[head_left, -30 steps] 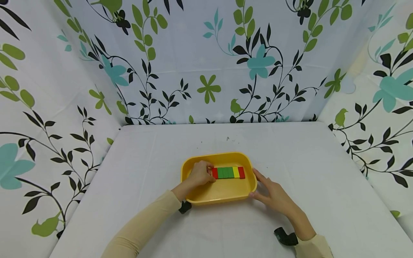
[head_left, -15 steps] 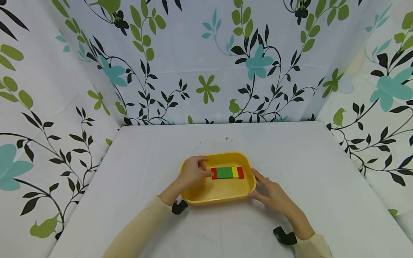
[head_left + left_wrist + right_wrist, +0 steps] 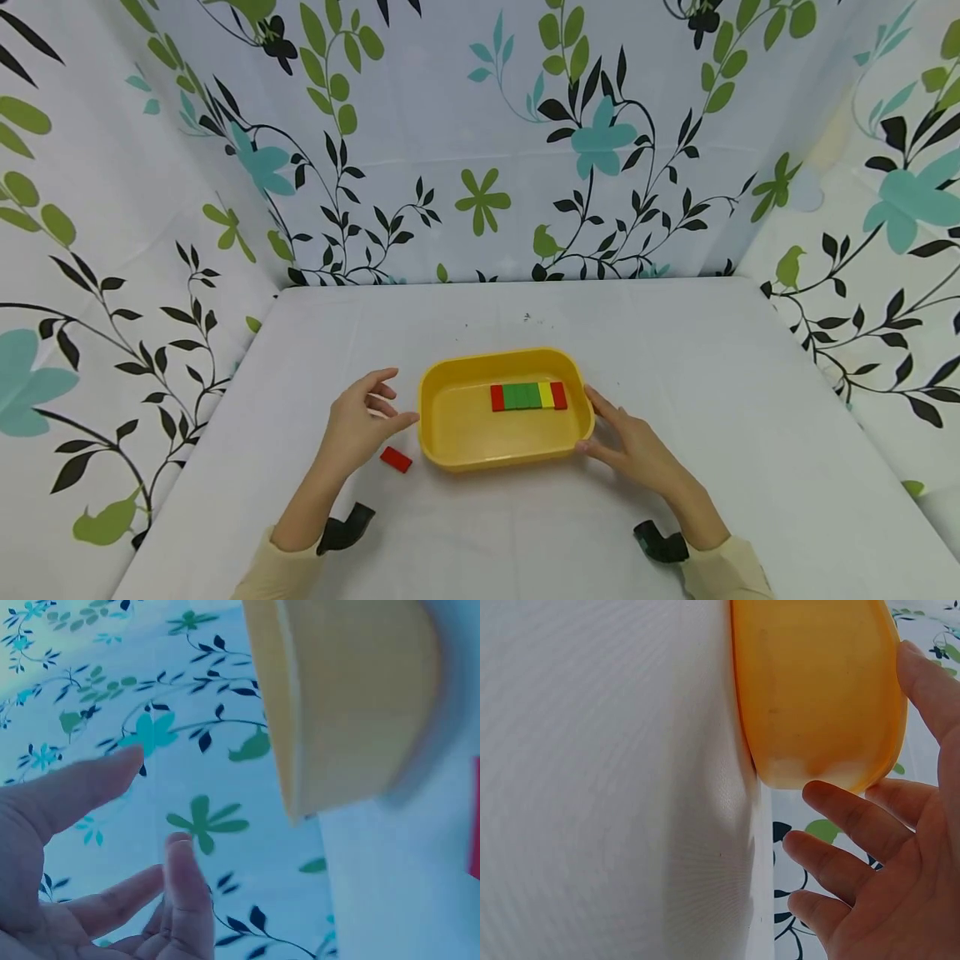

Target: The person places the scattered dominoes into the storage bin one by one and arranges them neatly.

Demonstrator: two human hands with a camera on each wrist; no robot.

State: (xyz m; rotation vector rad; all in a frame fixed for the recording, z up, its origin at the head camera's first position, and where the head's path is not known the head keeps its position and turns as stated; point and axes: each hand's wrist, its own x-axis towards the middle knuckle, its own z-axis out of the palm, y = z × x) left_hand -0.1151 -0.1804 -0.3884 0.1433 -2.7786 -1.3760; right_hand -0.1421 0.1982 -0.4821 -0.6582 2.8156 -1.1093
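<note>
A shallow yellow tray (image 3: 480, 450) stands on the white table. Along its far right part lies a joined row of small tiles: a red tile (image 3: 497, 397) at the left end, green tiles (image 3: 521, 397), a yellow tile (image 3: 546, 396) and another red tile (image 3: 558, 396). My left hand (image 3: 360, 423) hovers just left of the tray, fingers parted around nothing. Below its thumb a loose red tile (image 3: 396, 459) lies on the table. At the tray's right end my right hand (image 3: 636, 446) touches the rim with thumb and index finger, the other fingers (image 3: 832, 862) spread out.
A white cloth covers the table (image 3: 510, 542). Behind and at both sides hangs a leaf-patterned curtain (image 3: 480, 142). Dark camera mounts (image 3: 347, 527) sit at both wrists.
My left hand has let go of the red tile at the row's left end and moved left out of the tray. The loose red tile is now uncovered. My right hand stays put.
</note>
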